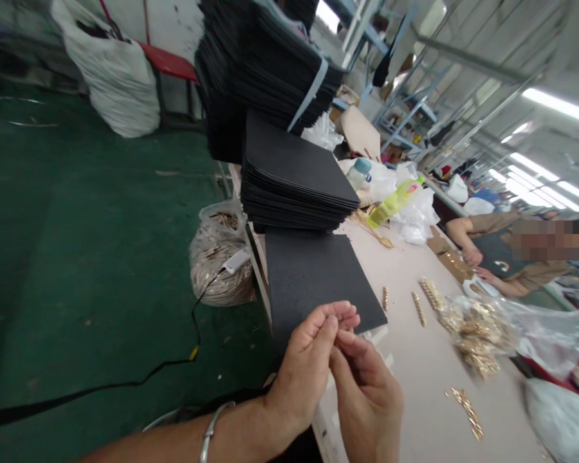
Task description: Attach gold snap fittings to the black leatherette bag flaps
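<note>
My left hand (306, 360) and my right hand (364, 386) meet at the fingertips above the near edge of the table. Both are closed in a pinch, and anything between the fingers is hidden. Just beyond them a flat black sheet (313, 276) lies on the table. A stack of similar black sheets (294, 173) rises behind it. To the right of my hands, short rows of small gold metal pieces (468, 411) lie on the tabletop, with another short row (385, 299) beside the sheet.
Clear plastic bags hold more gold pieces (485, 331) on the pale table (405, 373). A yellow-green bottle (393, 204) lies farther back. A tall strapped black stack (270, 64) stands behind. A co-worker (496, 251) sits across the table. A full bag (219, 263) and black cable (125, 386) are at left.
</note>
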Motion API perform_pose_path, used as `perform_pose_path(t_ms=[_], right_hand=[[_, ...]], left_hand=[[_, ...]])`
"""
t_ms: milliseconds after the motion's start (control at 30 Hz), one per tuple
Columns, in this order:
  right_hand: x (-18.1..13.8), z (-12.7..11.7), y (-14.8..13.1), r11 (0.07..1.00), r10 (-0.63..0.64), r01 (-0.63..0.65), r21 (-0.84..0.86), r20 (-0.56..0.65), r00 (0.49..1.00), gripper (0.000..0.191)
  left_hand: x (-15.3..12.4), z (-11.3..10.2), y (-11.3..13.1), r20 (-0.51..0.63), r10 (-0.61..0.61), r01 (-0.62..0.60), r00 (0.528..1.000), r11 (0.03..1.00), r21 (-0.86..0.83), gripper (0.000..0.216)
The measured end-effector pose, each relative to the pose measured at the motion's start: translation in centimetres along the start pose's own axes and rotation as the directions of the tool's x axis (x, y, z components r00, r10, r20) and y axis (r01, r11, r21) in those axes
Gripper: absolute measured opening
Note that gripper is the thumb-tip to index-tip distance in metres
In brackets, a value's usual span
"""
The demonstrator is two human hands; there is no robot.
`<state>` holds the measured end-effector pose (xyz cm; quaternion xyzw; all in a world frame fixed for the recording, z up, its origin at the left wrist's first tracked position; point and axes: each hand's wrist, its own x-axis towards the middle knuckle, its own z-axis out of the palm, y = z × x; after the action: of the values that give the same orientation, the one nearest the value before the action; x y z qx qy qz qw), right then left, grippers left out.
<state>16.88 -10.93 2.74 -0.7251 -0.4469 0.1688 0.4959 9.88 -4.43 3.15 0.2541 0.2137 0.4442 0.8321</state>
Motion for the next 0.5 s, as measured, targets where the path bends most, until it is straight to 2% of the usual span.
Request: perform_pose_path(t_ms=[67, 133, 267, 333, 400, 500], right_hand=[[0.8, 0.8, -0.7, 0.999, -0.053, 0.052, 0.015, 0.035, 0.998, 0.015], [1.8, 1.9, -1.7, 0.986, -0.169, 0.169, 0.007, 0.056, 0.984, 0.011], [3.2, 4.3, -4.1, 0.893, -0.422, 0.422, -0.157, 0.035, 0.906, 0.015], [3.7, 5.2, -4.8, 0.856, -0.487, 0.483, -0.186, 0.027, 0.873, 0.016], [4.2, 5.5, -4.6, 0.882, -0.461, 0.461, -0.100, 0.020, 0.887, 0.012], [6.0, 4.8, -3.2, 0.951, -0.301, 0.300, 0.082, 0.008, 0.954, 0.011]], left_hand=[[0.7, -0.4, 1.2, -0.073, -0.005, -0.002, 0.997, 0.996, -0.084, 0.019], [1.4, -0.7, 2.3, -0.155, -0.030, 0.002, 0.988, 0.985, -0.174, 0.016], [2.6, -1.0, 4.3, -0.239, -0.073, -0.015, 0.968, 0.938, -0.346, 0.015], [3.1, -1.1, 5.1, -0.256, -0.109, -0.003, 0.960, 0.916, -0.401, 0.014], [3.6, -1.7, 5.9, -0.272, -0.138, 0.010, 0.952, 0.906, -0.424, 0.012], [4.2, -3.4, 7.1, -0.291, -0.142, 0.016, 0.946, 0.918, -0.397, 0.013]])
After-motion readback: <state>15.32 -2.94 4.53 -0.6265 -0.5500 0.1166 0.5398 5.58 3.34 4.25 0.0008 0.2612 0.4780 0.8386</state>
